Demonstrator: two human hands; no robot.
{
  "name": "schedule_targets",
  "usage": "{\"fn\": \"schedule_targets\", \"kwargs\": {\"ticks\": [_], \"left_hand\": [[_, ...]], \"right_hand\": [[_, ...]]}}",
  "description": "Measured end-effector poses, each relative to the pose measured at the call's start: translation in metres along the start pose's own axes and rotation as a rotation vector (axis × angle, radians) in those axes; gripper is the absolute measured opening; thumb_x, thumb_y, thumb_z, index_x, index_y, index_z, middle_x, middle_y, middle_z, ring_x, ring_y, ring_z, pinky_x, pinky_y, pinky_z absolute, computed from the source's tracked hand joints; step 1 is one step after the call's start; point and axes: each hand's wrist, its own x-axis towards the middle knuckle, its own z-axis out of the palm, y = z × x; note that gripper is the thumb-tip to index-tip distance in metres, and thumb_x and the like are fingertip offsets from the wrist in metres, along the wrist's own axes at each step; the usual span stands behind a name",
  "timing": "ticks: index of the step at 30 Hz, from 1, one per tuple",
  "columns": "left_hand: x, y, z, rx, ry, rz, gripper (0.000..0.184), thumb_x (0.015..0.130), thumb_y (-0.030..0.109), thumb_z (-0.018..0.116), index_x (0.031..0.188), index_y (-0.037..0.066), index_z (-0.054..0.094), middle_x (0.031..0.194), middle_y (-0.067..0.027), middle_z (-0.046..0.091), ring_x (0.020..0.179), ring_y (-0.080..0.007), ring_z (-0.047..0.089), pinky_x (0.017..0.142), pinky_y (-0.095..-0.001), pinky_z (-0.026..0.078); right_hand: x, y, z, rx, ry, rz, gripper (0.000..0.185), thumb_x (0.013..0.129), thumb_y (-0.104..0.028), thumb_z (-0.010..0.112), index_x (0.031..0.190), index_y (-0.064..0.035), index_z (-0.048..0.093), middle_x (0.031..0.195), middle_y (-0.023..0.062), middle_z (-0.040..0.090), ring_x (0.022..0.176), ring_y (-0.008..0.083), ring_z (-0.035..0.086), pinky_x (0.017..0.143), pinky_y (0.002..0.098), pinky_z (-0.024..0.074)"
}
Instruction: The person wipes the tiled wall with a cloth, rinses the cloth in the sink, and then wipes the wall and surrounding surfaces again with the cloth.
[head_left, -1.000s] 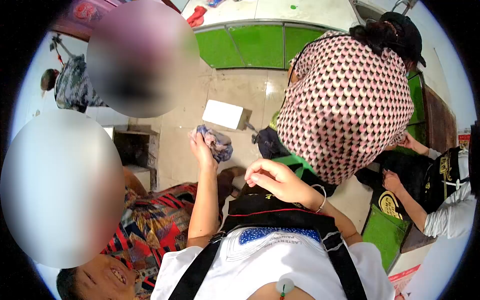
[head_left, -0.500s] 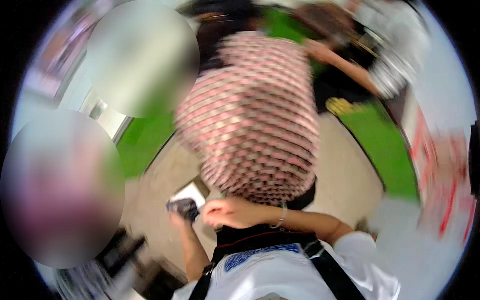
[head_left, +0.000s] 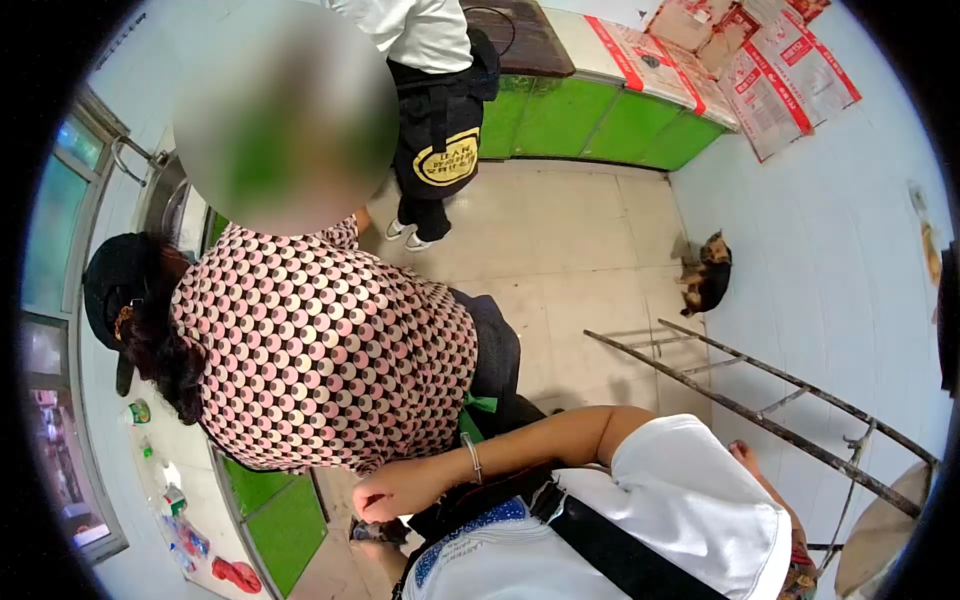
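My right hand [head_left: 398, 490], with a bracelet on its wrist, is held before my body, its fingers curled closed and nothing visible in them. Partly hidden below it, my left hand [head_left: 376, 553] grips a dark, crumpled cloth [head_left: 380, 532]. A person in a pink, black and cream patterned top [head_left: 330, 360] and dark cap stands bent just beyond my right hand, with their back toward me.
Green cabinets [head_left: 570, 115] line the far side; a counter [head_left: 195, 480] with a red cloth [head_left: 236, 574] and a sink [head_left: 165, 205] is at left. Another person wears a black apron [head_left: 440, 130]. A dog [head_left: 710, 275] and a metal ladder [head_left: 760, 410] are at right.
The view has swung to the right, bringing the ladder and dog into sight. My hands now appear lower and further left, and my right fingers are curled tighter; my left still holds the cloth.
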Motion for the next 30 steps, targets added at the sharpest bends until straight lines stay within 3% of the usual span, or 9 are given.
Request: {"fn": "schedule_targets", "kwargs": {"ticks": [12,17,19,20,21,22,24,27,30], "left_hand": [[0.062,0.038,0.009,-0.112,-0.135,0.031,0.041,0.093,0.038,0.043,0.115,0.005,0.053,0.106,-0.0081,0.060,0.089,-0.0230,0.060,0.074,-0.0368,0.051],[0.086,0.049,-0.032,-0.387,-0.647,-0.028,0.041,0.094,0.037,0.043,0.116,0.004,0.053,0.106,-0.0087,0.060,0.089,-0.0236,0.060,0.074,-0.0373,0.051],[0.084,0.044,-0.025,0.014,0.108,0.167,0.065,0.091,0.050,0.034,0.122,-0.004,0.051,0.095,-0.0197,0.060,0.084,-0.0326,0.059,0.072,-0.0469,0.050],[0.108,0.036,-0.062,-0.709,-0.453,-0.162,0.063,0.092,0.047,0.035,0.123,-0.005,0.051,0.096,-0.0221,0.062,0.085,-0.0372,0.061,0.076,-0.0508,0.051],[0.066,0.069,-0.019,-0.180,0.145,0.005,0.061,0.092,0.045,0.036,0.121,-0.006,0.053,0.097,-0.0218,0.063,0.083,-0.0382,0.061,0.077,-0.0511,0.051],[0.101,0.042,-0.057,-0.512,-0.037,-0.179,0.058,0.092,0.043,0.036,0.119,-0.005,0.055,0.094,-0.0186,0.064,0.079,-0.0351,0.062,0.077,-0.0483,0.052],[0.110,0.010,-0.094,-0.562,-0.033,-0.047,0.051,0.094,0.037,0.036,0.119,-0.003,0.055,0.104,-0.0144,0.064,0.088,-0.0307,0.063,0.081,-0.0414,0.053],[0.118,-0.027,-0.118,-0.460,0.367,0.139,0.040,0.095,0.027,0.041,0.117,-0.004,0.054,0.110,-0.0169,0.061,0.098,-0.0307,0.061,0.080,-0.0409,0.053],[0.123,-0.064,-0.143,-0.478,0.427,0.179,0.037,0.091,0.015,0.051,0.120,-0.007,0.047,0.111,-0.0205,0.058,0.089,-0.0327,0.063,0.073,-0.0422,0.055]], "right_hand": [[0.019,0.022,0.006,0.194,-0.011,-0.036,0.023,0.096,-0.025,0.049,0.097,-0.0031,0.055,0.086,0.0016,0.059,0.076,0.0087,0.055,0.068,0.0245,0.0444],[0.043,0.018,0.026,0.162,-0.046,-0.065,0.021,0.097,-0.023,0.049,0.100,-0.0032,0.055,0.088,0.0022,0.059,0.079,0.0088,0.054,0.071,0.0246,0.0448],[0.049,0.021,0.036,0.035,0.053,-0.108,0.021,0.097,-0.021,0.050,0.103,-0.0024,0.056,0.091,0.0031,0.059,0.082,0.0094,0.055,0.074,0.0249,0.0459],[0.049,0.028,0.039,0.055,0.084,-0.072,0.021,0.097,-0.021,0.050,0.104,-0.0017,0.056,0.092,0.0034,0.059,0.084,0.0096,0.056,0.077,0.0248,0.0462],[0.050,0.035,0.042,0.068,0.110,-0.029,0.021,0.097,-0.020,0.050,0.105,-0.0010,0.056,0.094,0.0037,0.059,0.086,0.0098,0.056,0.079,0.0248,0.0465],[0.042,0.033,0.043,0.032,0.133,0.038,0.021,0.097,-0.020,0.050,0.105,-0.0007,0.056,0.094,0.0034,0.059,0.088,0.0097,0.056,0.081,0.0248,0.0466],[0.028,0.025,0.049,0.023,0.186,0.141,0.021,0.097,-0.020,0.049,0.104,-0.0006,0.056,0.092,0.0029,0.059,0.087,0.0097,0.056,0.080,0.0246,0.0463],[0.021,0.040,0.061,0.102,0.226,0.201,0.021,0.098,-0.019,0.048,0.103,-0.0008,0.056,0.092,0.0029,0.059,0.087,0.0099,0.056,0.080,0.0244,0.0461],[0.017,0.055,0.073,0.136,0.274,0.228,0.018,0.098,-0.015,0.047,0.103,-0.0003,0.056,0.094,0.0038,0.059,0.089,0.0110,0.057,0.082,0.0252,0.0468]]}}
